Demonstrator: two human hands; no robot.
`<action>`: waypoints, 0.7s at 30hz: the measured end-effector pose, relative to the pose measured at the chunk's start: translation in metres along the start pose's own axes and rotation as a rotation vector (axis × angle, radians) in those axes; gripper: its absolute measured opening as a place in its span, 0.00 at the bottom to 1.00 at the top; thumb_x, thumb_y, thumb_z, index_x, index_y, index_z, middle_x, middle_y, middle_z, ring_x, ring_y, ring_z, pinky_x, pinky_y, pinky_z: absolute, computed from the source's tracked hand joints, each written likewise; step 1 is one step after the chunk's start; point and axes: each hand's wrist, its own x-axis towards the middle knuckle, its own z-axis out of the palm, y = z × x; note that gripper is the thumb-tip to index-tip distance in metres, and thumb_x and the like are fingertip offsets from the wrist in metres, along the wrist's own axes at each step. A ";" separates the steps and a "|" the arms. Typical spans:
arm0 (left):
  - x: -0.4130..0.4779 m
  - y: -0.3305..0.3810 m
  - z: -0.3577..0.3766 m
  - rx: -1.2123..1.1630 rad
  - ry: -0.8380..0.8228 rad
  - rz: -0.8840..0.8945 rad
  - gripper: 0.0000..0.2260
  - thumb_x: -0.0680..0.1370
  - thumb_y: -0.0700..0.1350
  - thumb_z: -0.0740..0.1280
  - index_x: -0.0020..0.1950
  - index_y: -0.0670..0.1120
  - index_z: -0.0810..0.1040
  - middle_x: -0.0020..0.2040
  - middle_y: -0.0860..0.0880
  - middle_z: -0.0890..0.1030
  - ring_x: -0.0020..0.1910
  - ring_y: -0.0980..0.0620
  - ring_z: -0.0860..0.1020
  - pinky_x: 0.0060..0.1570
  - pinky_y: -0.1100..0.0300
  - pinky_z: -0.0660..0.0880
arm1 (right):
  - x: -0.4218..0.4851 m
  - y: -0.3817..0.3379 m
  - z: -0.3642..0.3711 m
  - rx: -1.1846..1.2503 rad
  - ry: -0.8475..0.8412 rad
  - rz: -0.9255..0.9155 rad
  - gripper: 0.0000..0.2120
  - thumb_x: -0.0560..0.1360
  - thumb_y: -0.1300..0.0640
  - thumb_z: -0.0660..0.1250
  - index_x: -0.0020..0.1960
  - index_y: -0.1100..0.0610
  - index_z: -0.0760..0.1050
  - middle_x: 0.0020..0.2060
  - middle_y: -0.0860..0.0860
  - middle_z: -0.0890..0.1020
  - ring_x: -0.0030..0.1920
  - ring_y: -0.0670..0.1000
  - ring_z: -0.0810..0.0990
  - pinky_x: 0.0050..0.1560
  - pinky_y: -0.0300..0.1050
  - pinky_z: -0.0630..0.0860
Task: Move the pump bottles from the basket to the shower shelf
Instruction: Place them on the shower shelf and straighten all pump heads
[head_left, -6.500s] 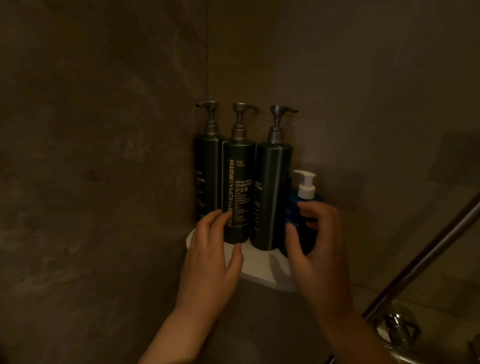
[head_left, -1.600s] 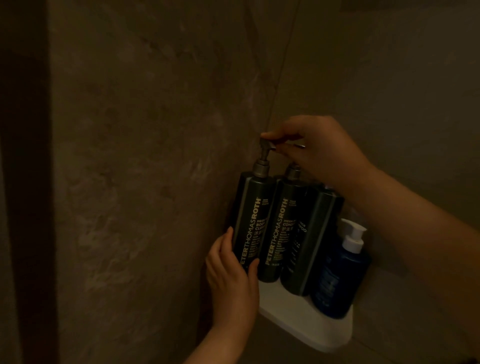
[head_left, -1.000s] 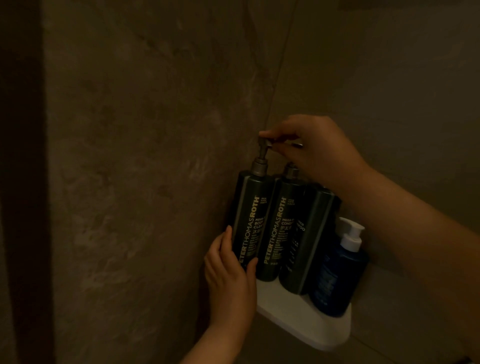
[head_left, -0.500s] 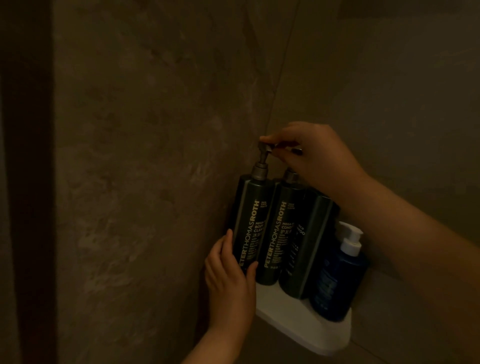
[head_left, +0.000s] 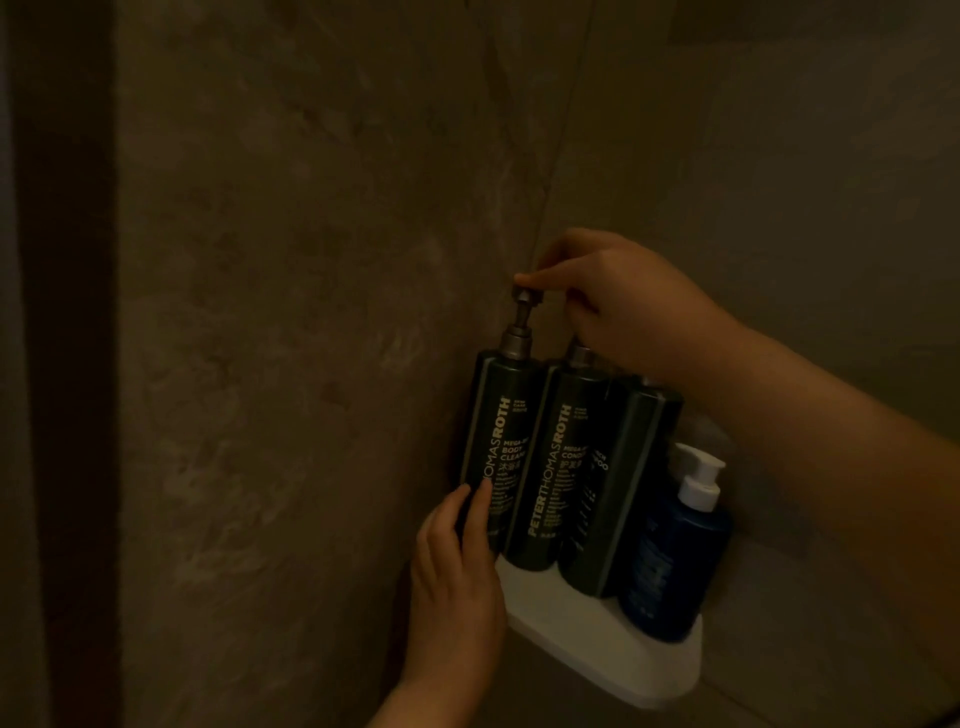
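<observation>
Four bottles stand on the white shelf (head_left: 597, 639) in the corner of the shower, at the lower right of the frame. Three of them are tall and dark, and they stand in a row, touching side to side. I call them the left dark bottle (head_left: 498, 431), the middle dark bottle (head_left: 556, 467) and the right dark bottle (head_left: 618, 488). The small blue bottle (head_left: 670, 561) has a white pump and stands at the right end, just beside the right dark bottle.

My left hand (head_left: 457, 587) comes up from the bottom of the frame. Its thumb lies on the front of the left dark bottle, low down, and its fingers curl round the side, so it holds the bottle near the bottom.

My right hand (head_left: 623, 306) reaches in from the right, above the bottles. My finger and thumb pinch the pump top (head_left: 527, 296) of the left dark bottle. The other fingers are curled in, and they hide the tops of the middle and right dark bottles.

The brown stone wall (head_left: 311, 312) fills the left and the top of the frame. The light is dim.
</observation>
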 end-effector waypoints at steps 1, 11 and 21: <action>-0.001 -0.001 0.000 0.006 0.004 0.024 0.40 0.65 0.35 0.76 0.72 0.45 0.61 0.65 0.44 0.65 0.61 0.46 0.67 0.56 0.51 0.69 | 0.002 0.001 -0.001 -0.008 -0.010 -0.005 0.24 0.73 0.68 0.56 0.64 0.52 0.76 0.58 0.52 0.76 0.59 0.52 0.73 0.47 0.38 0.64; -0.003 -0.010 0.005 -0.052 -0.211 0.002 0.36 0.79 0.47 0.60 0.69 0.61 0.32 0.74 0.53 0.45 0.70 0.60 0.45 0.68 0.62 0.51 | 0.013 0.004 0.001 0.014 -0.074 0.000 0.22 0.72 0.66 0.58 0.63 0.52 0.77 0.52 0.53 0.78 0.53 0.54 0.76 0.45 0.39 0.64; 0.001 -0.012 0.005 -0.050 -0.267 -0.006 0.34 0.80 0.57 0.51 0.64 0.60 0.21 0.66 0.65 0.29 0.68 0.63 0.35 0.67 0.65 0.43 | 0.016 0.008 0.003 0.003 -0.082 0.004 0.23 0.71 0.68 0.57 0.62 0.53 0.77 0.49 0.52 0.76 0.52 0.56 0.76 0.42 0.41 0.63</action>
